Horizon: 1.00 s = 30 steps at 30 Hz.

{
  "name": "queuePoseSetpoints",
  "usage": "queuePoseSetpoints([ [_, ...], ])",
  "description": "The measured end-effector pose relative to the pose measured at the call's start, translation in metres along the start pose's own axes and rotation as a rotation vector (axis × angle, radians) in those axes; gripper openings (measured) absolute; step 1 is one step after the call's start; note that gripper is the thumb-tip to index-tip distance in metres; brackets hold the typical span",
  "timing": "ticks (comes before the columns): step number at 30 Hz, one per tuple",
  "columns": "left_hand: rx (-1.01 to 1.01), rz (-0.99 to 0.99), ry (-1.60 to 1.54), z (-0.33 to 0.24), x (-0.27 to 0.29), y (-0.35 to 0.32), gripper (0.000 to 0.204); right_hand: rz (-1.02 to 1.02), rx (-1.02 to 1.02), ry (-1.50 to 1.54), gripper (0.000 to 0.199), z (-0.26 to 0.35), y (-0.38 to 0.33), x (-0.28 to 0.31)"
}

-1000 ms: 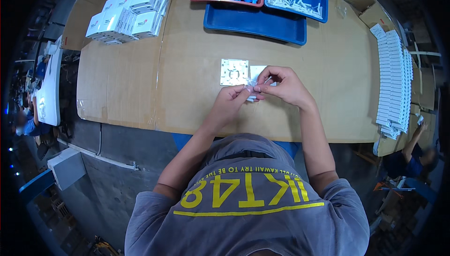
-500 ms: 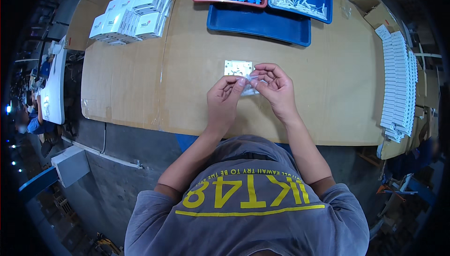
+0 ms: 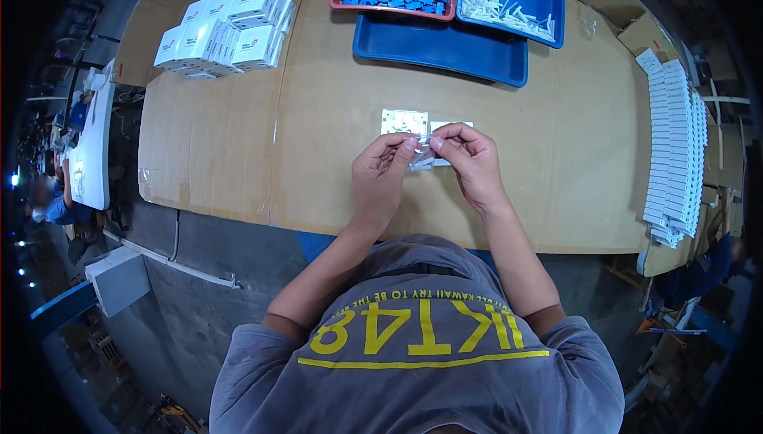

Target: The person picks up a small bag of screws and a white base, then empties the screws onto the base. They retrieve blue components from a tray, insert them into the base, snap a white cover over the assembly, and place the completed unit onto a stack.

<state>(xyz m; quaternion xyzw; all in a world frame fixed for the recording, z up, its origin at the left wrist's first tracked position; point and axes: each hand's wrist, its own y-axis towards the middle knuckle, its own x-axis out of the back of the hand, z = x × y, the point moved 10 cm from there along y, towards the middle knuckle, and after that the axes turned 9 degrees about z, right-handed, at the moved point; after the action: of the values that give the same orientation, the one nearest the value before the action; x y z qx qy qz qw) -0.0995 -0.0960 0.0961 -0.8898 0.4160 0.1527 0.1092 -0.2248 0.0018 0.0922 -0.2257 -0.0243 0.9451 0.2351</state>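
Between my two hands is a small clear plastic bag (image 3: 421, 153), with pale contents that I cannot make out. My left hand (image 3: 381, 165) pinches its upper left edge between thumb and fingers. My right hand (image 3: 474, 160) pinches the upper right edge, its other fingers curled. Just beyond the hands, a white square piece (image 3: 404, 120) with small marks or parts on it lies on the table. To its right, a flat white piece (image 3: 453, 125) lies partly hidden by my right hand.
Cardboard covers the table (image 3: 318, 187). At the far side stand a red tray (image 3: 338, 3) of blue plastic parts, a blue tray (image 3: 558, 5) of white sticks and another blue tray (image 3: 437, 68). White boxes (image 3: 214, 40) are stacked far left; white pieces (image 3: 671, 148) are piled right.
My right hand has come slightly nearer and its fingers have lowered, showing more of the bag. The flat white piece beside it now shows. The whole view has shifted slightly.
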Motion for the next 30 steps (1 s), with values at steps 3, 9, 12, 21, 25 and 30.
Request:
queuePoseSetpoints([
  [3, -0.005, 0.0, -0.003, -0.001, 0.001, 0.001, 0.016, 0.023, 0.018, -0.038, 0.012, 0.003, 0.003, -0.002],
  [9, -0.013, 0.032, -0.029, -0.002, -0.003, 0.001, 0.017, 0.074, 0.137, -0.068, 0.008, 0.011, 0.006, -0.005],
  [12, -0.006, 0.015, -0.045, -0.008, -0.006, 0.001, 0.018, 0.046, 0.1, -0.058, 0.008, 0.008, 0.006, -0.001],
  [21, -0.027, 0.0, -0.03, -0.002, 0.0, 0.002, 0.017, 0.041, 0.023, 0.01, 0.013, -0.006, 0.005, -0.004],
  [25, -0.026, -0.001, -0.028, -0.002, -0.001, 0.001, 0.016, 0.045, 0.029, 0.007, 0.014, -0.007, 0.005, -0.007],
  [30, -0.019, -0.011, 0.021, -0.004, 0.0, -0.001, 0.016, 0.07, 0.04, -0.028, 0.013, -0.004, 0.004, -0.01],
])
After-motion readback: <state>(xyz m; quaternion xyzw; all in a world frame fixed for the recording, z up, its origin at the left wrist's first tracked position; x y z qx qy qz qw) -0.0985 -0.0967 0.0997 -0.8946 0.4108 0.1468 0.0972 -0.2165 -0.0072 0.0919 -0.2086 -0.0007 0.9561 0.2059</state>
